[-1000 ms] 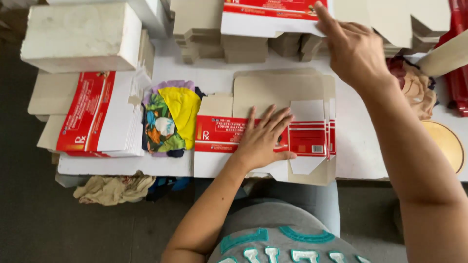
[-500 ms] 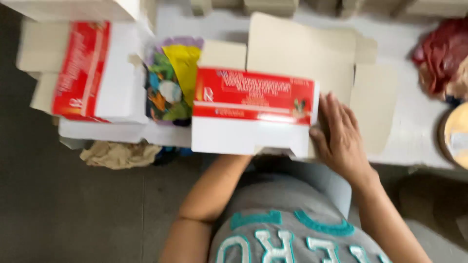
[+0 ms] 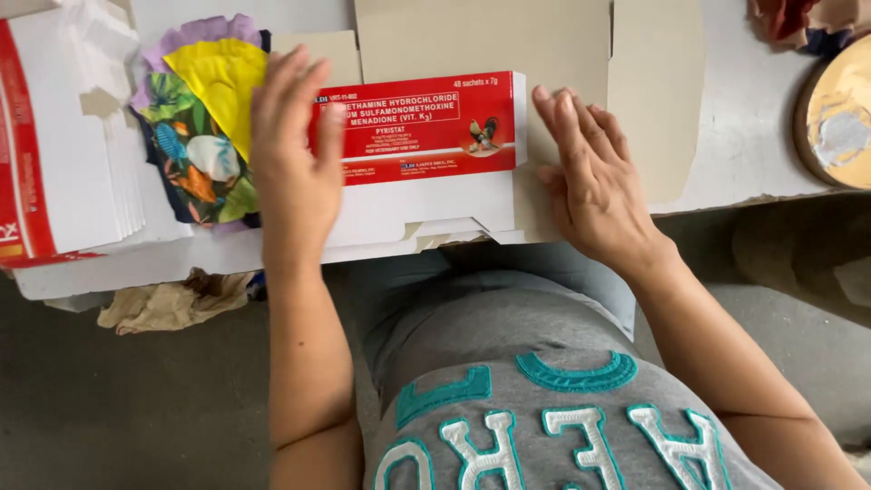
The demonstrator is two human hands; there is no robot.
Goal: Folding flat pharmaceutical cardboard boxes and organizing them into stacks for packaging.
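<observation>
A white worktop (image 3: 753,136) fills the upper part of the head view, its near edge running across in front of the seated person. On it lies a flat, unfolded sheet of grey-brown cardboard (image 3: 508,36), and over its near part sits a red-and-white carton (image 3: 426,154), partly folded, at the worktop's near edge. The carton's long axis runs left to right, its red printed panel faces up and its white panel faces the person. A stack of flat red-and-white cartons (image 3: 54,154) rests at the far left, beside a bundle of colourful cloth (image 3: 204,118). The left hand (image 3: 290,159) lies flat with fingers extended close together against the carton's left end, overlapping the cloth. The right hand (image 3: 590,177) lies flat with fingers slightly spread on the cardboard just beside the carton's right end. A round tan lid (image 3: 839,113) sits at the right edge.
</observation>
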